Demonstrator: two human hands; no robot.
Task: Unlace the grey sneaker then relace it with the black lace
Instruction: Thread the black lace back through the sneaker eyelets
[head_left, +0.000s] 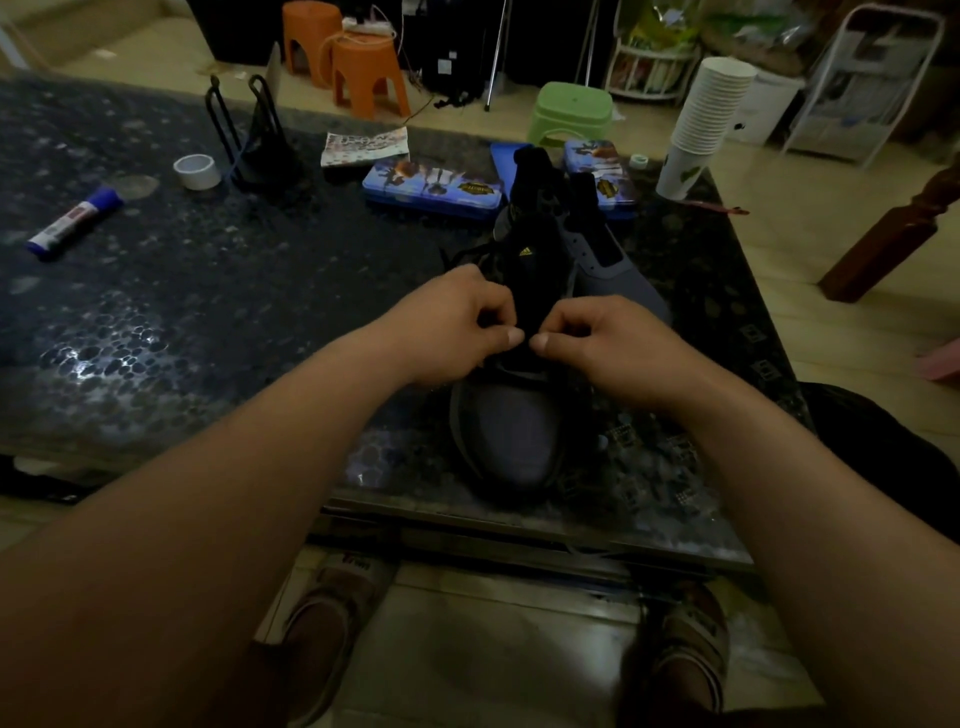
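- The table (208, 312), dark and mottled, fills the left and centre of the frame.
- A glue stick (72, 221) lies at the far left, and a roll of tape (197, 171) sits up and to its right.
- A blue tin (434, 184) lies flat at upper centre.
- The left hand (457, 327) is at centre. Its fingers are curled in and its thumb is pressed to the forefinger, pinching the lace (496, 366).
- The sneaker (511, 431) stands on the table's near edge, just below centre, with its toe toward the person. Its laced part is under both hands.
- The right hand (602, 338), just right of centre, is curled the same way. Its thumb tip nearly meets the left thumb, and it pinches the dark lace there; the shadow hides the exact grip.
- A second shoe (613, 260) lies behind the right hand.
- A stack of cups (701, 119) leans at upper right.
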